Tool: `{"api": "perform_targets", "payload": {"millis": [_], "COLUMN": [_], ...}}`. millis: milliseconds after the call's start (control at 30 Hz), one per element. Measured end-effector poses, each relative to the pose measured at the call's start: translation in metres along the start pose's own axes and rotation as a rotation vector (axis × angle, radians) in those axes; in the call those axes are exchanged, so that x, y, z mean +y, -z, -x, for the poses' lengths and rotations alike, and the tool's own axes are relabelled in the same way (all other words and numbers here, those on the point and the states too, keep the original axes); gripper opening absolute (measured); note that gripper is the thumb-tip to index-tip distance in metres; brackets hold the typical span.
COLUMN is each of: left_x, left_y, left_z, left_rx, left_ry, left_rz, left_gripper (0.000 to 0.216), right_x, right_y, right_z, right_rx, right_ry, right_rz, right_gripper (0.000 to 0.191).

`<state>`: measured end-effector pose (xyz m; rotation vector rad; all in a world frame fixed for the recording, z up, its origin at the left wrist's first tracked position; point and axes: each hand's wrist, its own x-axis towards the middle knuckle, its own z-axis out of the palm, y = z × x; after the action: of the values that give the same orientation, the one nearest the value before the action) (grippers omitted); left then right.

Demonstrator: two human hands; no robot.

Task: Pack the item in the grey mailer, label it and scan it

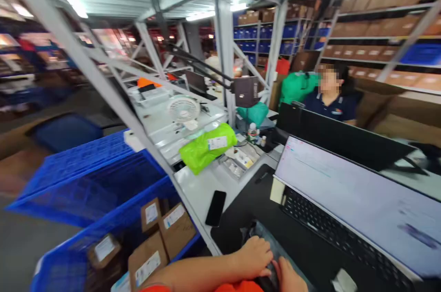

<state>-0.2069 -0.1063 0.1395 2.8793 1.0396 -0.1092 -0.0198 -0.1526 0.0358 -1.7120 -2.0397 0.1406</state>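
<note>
Two hands are what I find at the bottom of the head view, close together and with fingers curled, both clamped on a dark plastic bag; how firmly, I cannot tell. My left hand (255,257) lies over the near side of the dark plastic bag (278,247), and my right hand (291,277), partly cut off by the lower edge, grips just beside it. The bag lies on a black mat (246,207) spread over the white counter (200,191). A black phone (216,208) rests near the mat's left edge, and beyond it I see a bright green package (195,152) with a white label, next to a tray of small items. To my right a keyboard (319,221) sits below a lit screen (344,195). On my left, below the counter, a blue crate (60,260) holds labelled cardboard boxes (178,232). Past the screens sits a person in a dark shirt (325,107).
</note>
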Motion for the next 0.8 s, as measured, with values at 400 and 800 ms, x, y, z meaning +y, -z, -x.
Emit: {"api": "perform_targets", "payload": {"millis": [400, 800], "left_x": [-0.006, -0.030], "left_y": [0.005, -0.014], "left_z": [-0.017, -0.021], "left_rx": [-0.347, -0.359], "left_ry": [0.192, 0.084], "left_rz": [0.139, 0.196], "left_gripper": [0.025, 0.038], "right_x": [-0.022, 0.000], "right_y": [0.024, 0.059], "right_z": [-0.010, 0.005], "right_rx": [-0.147, -0.294], "right_ry": [-0.073, -0.102], "right_rz": [0.151, 0.110], "right_gripper": [0.023, 0.032]}}
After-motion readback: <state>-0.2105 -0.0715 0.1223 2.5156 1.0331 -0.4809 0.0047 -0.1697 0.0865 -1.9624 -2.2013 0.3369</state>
